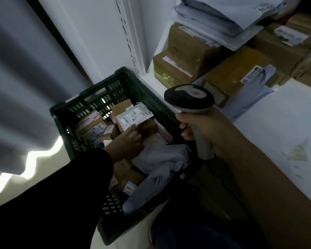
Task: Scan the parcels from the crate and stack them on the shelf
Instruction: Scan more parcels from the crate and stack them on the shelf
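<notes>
A dark green plastic crate stands on the floor, filled with several cardboard parcels and grey mailer bags. My left hand reaches into it and pinches a small brown parcel with a white label near the crate's middle. My right hand grips the handle of a grey and black barcode scanner, held above the crate's right edge with its head pointing away from me. The white shelf is to the right, with several brown boxes and mailers stacked on it.
A grey mailer bag lies crumpled at the crate's near right. White envelopes pile on top of the shelf boxes. A grey curtain hangs at left. A white slotted upright borders the shelf's left side.
</notes>
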